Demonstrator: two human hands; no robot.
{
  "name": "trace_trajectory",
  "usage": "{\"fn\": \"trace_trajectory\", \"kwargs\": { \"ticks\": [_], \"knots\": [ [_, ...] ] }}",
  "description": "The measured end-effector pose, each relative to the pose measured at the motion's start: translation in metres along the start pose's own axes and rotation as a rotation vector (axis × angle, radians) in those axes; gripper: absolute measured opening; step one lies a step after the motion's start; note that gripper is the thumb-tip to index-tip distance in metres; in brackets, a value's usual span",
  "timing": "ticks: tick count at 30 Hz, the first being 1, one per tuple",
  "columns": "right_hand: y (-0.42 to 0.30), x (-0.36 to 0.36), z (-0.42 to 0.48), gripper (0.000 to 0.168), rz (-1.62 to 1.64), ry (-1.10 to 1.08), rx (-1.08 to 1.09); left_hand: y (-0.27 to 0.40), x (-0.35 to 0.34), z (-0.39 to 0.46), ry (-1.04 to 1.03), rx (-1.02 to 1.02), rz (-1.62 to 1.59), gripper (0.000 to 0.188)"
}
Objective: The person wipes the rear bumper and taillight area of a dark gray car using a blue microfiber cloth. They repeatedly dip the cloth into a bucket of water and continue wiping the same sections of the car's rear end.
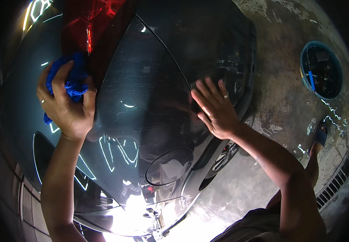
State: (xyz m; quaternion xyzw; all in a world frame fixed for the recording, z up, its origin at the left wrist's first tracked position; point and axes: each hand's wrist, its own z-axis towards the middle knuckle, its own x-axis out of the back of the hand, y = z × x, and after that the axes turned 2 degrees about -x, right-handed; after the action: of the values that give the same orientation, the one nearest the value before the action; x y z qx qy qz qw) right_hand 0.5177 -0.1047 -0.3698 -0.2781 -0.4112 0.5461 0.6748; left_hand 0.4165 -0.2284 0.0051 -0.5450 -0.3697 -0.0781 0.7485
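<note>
Bunched under the fingers of my left hand (68, 112) is a blue microfiber cloth (77, 80), pressed to the dark car body beside the red tail light (92, 27). A small end of the cloth sticks out on the far side of that hand. My right hand (215, 109) lies with its fingers spread on the glossy rear side panel (132, 78), near the seam above the bumper (220, 39); it holds nothing. Wet-looking streaks and light reflections run across the panel between both hands. Closer to me is the round fuel door (170, 166).
A blue-green bucket (304, 66) of dark liquid stands on the wet, stained concrete floor (277, 81), with a blue object at its side. A rear wheel (223, 158) shows below the panel. A drain grate (333, 187) crosses the floor at right, near my sandalled foot (322, 136).
</note>
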Motion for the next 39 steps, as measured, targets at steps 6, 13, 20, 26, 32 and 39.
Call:
{"fn": "trace_trajectory", "kwargs": {
  "ticks": [6,13,20,26,32,39],
  "knots": [
    [-0.017,0.036,0.119,0.069,-0.069,0.163,0.040,-0.005,0.008,-0.010,-0.005,0.006,0.020,0.049],
    [-0.007,0.028,0.068,0.060,-0.080,0.156,0.064,-0.005,0.003,-0.002,0.007,-0.026,0.039,0.052],
    [0.008,0.084,0.138,0.050,0.133,0.414,-0.020,-0.007,0.007,-0.013,-0.004,0.013,0.010,0.051],
    [-0.010,0.039,0.114,0.053,0.110,0.343,-0.117,-0.005,0.011,-0.006,-0.050,-0.009,0.079,0.053],
    [-0.044,0.009,0.057,0.067,0.129,0.135,-0.174,0.002,0.012,-0.005,-0.040,0.012,0.048,0.053],
    [0.051,0.064,0.192,0.063,0.004,0.473,-0.279,0.005,0.004,0.008,-0.012,0.039,0.006,0.053]
  ]
}}
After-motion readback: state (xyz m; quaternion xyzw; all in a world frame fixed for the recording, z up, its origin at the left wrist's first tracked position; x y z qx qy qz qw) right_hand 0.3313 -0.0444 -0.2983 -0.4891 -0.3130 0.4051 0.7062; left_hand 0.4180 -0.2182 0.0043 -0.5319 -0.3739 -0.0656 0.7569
